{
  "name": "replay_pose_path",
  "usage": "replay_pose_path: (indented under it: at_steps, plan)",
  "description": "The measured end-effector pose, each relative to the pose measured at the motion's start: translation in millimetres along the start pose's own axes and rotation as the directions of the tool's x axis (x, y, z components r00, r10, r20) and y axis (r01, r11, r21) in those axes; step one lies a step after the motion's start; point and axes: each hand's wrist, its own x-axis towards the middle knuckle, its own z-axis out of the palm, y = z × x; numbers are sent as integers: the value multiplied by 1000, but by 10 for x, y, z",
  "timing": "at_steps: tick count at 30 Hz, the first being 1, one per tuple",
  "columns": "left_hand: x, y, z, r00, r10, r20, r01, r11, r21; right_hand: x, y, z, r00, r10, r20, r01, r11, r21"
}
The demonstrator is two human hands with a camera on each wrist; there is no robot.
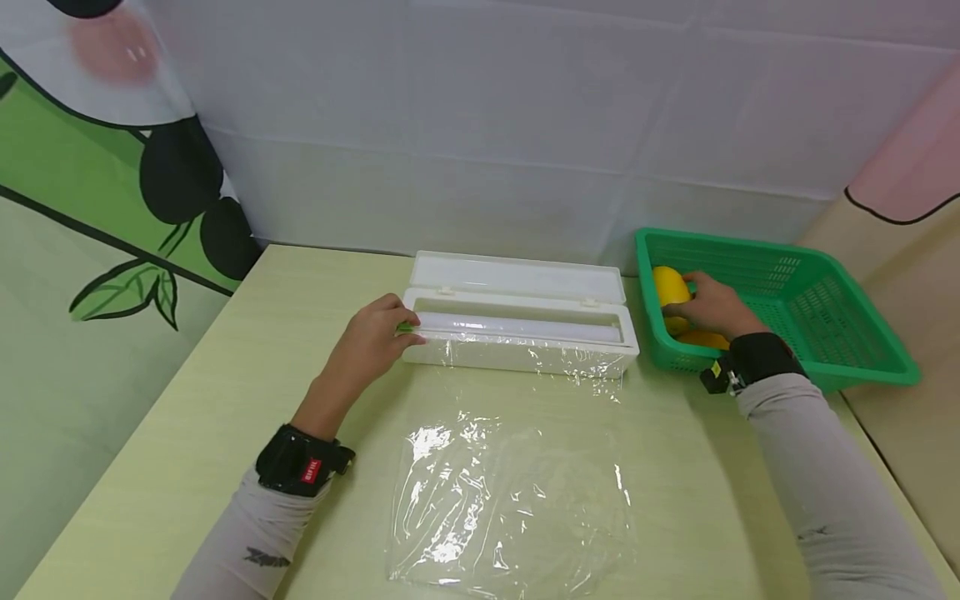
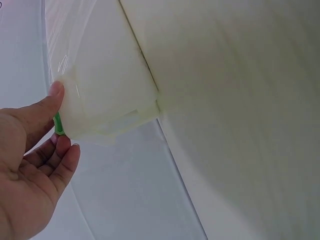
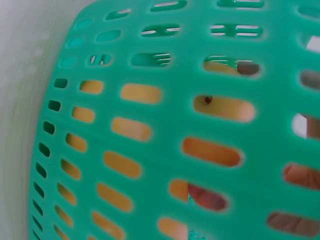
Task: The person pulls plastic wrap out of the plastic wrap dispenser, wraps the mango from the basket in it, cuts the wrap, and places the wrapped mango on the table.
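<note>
A white cling film dispenser (image 1: pixel 517 358) stands on the table with its lid (image 1: pixel 517 277) open and the film roll (image 1: pixel 517 327) showing inside. Clear cling film (image 1: pixel 510 508) runs over its front and lies spread on the table towards me. My left hand (image 1: pixel 375 337) pinches the dispenser's left end, where a green piece (image 2: pixel 59 124) shows between thumb and fingers. Inside the green basket (image 1: pixel 862 308), my right hand (image 1: pixel 712 306) grips a yellow fruit (image 1: pixel 670 287) near the left wall. An orange-yellow fruit (image 1: pixel 703 339) lies just below it, partly hidden by the hand.
The basket stands at the table's back right, close beside the dispenser; its slotted wall (image 3: pixel 165 117) fills the right wrist view. Behind the table (image 1: pixel 315 283) hangs a pale printed cloth (image 1: pixel 525 108). On the left, the table edge borders a green patterned cloth (image 1: pixel 90 242).
</note>
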Motion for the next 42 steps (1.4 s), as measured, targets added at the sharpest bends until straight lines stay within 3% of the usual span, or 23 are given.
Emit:
replay_pose_path:
  at_steps: [13,22,34,38,42]
  plan:
    - [46,-4,40,999,-30,15,30,1000,10,-170,97,-50,984,-9,-176,11,1000,8]
    - [93,-53,57,997,-68,29,67,998,5,-421,-111,-152,953,-44,-300,81,991,111]
    - [119,-58,53,997,-74,30,75,997,-7,-913,-592,-79,889,-157,-431,244,958,153]
    - [119,-79,53,996,-84,26,84,996,-24,-1095,-753,6,855,-217,-470,328,930,168]
    - [122,-109,57,995,-94,17,94,995,-34,-1240,-851,112,813,-330,-480,445,884,146]
